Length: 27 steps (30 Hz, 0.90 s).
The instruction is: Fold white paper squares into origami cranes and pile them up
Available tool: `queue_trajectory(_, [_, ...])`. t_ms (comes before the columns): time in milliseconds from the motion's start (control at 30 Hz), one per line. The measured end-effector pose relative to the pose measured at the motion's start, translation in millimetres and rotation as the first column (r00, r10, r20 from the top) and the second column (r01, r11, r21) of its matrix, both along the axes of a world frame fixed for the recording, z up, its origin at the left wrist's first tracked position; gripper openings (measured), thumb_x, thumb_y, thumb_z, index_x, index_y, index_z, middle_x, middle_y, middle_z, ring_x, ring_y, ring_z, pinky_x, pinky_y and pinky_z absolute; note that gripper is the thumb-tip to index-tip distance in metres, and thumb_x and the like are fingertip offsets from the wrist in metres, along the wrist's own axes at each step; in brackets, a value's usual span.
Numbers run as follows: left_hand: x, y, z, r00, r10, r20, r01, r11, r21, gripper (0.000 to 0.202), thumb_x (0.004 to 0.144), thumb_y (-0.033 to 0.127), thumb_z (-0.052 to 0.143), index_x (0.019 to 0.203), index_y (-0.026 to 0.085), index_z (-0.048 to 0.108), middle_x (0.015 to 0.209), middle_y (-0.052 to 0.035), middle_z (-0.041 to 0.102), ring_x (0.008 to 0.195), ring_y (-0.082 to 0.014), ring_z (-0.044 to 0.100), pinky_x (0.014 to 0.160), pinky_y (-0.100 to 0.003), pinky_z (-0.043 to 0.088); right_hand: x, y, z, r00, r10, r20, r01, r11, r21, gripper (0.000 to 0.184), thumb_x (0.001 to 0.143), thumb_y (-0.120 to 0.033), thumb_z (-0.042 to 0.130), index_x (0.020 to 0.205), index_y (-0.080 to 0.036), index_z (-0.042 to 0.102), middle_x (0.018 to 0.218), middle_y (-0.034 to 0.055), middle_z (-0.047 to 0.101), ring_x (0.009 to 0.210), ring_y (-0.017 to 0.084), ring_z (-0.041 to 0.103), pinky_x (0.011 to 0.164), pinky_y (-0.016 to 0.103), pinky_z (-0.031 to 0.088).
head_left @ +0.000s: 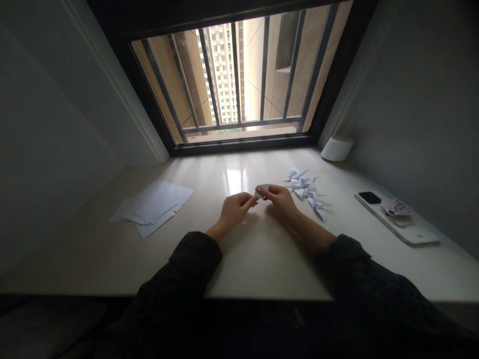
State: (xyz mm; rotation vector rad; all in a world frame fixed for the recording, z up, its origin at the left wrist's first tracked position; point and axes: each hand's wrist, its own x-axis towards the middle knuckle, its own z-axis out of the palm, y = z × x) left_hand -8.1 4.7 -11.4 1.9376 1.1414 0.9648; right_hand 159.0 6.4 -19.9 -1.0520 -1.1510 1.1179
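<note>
Between my two hands is a small folded piece of white paper (261,191), held just above the pale counter. My left hand (236,207) pinches its lower left edge with thumb and fingertips. From the other side my right hand (280,197) grips the paper, thumb in front and fingers curled behind. Much of the paper is hidden by the fingers, so its exact folds cannot be made out. Just right of my right hand, several folded paper cranes (305,187) lie grouped together.
A loose stack of white paper sheets (155,203) lies on the left of the counter (247,269). At the right rests a phone (398,219) with a round grip on its back. A white cylindrical object (337,148) stands in the far right corner, near the barred window (239,80).
</note>
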Motion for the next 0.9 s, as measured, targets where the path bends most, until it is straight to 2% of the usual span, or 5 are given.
queue_trajectory(167, [-1.8, -1.6, 2.7, 0.995, 0.034, -0.089, -0.026, 0.996, 0.082, 0.034, 0.079, 0.052, 0.057, 0.083, 0.023, 0.073, 0.074, -0.0008, 0.071, 0.067, -0.0161, 0.062, 0.064, -0.026, 0.044, -1.5, 1.9, -2.0, 1.0, -0.002, 0.01, 0.002, 0.998, 0.063, 0.034, 0.063, -0.042, 0.076, 0.088, -0.02, 0.072, 0.068, -0.0003, 0.067, 0.062, 0.013, 0.057, 0.063, 0.029, 0.045])
queue_trajectory(300, [-4.4, 4.0, 0.9, 0.995, 0.076, 0.067, -0.076, 0.997, 0.004, 0.038, 0.084, 0.052, 0.049, 0.088, 0.023, 0.072, 0.081, -0.0035, 0.071, 0.077, -0.0177, 0.065, 0.068, -0.027, 0.046, 4.3, 0.9, 0.1, 0.971, -0.061, 0.231, 0.016, 0.981, 0.193, 0.057, 0.06, -0.043, 0.078, 0.112, -0.023, 0.063, 0.065, -0.0026, 0.064, 0.058, 0.014, 0.056, 0.063, 0.031, 0.047])
queue_trajectory(500, [-4.5, 9.6, -0.3, 0.974, 0.059, 0.217, -0.034, 0.993, -0.117, 0.032, 0.074, 0.048, 0.063, 0.085, 0.019, 0.073, 0.08, -0.0054, 0.071, 0.074, -0.0182, 0.065, 0.067, -0.029, 0.05, 6.5, -7.5, 6.7, 0.864, -0.041, 0.502, -0.119, 0.952, 0.282, 0.049, 0.066, -0.042, 0.075, 0.111, -0.029, 0.062, 0.069, -0.0008, 0.067, 0.062, 0.017, 0.058, 0.067, 0.033, 0.048])
queue_trajectory(700, [-2.9, 10.4, -0.3, 0.923, 0.153, 0.353, -0.072, 0.97, -0.232, 0.033, 0.071, 0.047, 0.067, 0.083, 0.016, 0.072, 0.077, -0.0061, 0.071, 0.072, -0.018, 0.066, 0.064, -0.029, 0.052, 3.6, -5.9, 3.8, 0.881, -0.085, 0.466, -0.064, 0.953, 0.295, 0.052, 0.064, -0.047, 0.075, 0.111, -0.028, 0.063, 0.073, -0.0005, 0.065, 0.065, 0.016, 0.059, 0.067, 0.032, 0.049])
queue_trajectory(900, [-5.0, 14.3, -3.9, 0.886, 0.201, 0.417, -0.071, 0.949, -0.306, 0.037, 0.071, 0.048, 0.068, 0.088, 0.015, 0.069, 0.083, -0.0084, 0.072, 0.078, -0.0194, 0.067, 0.068, -0.03, 0.052, 2.5, -1.6, -0.5, 0.94, -0.115, 0.32, 0.044, 0.974, 0.221, 0.037, 0.066, -0.05, 0.073, 0.092, -0.024, 0.072, 0.073, 0.0029, 0.069, 0.066, 0.018, 0.061, 0.065, 0.033, 0.05])
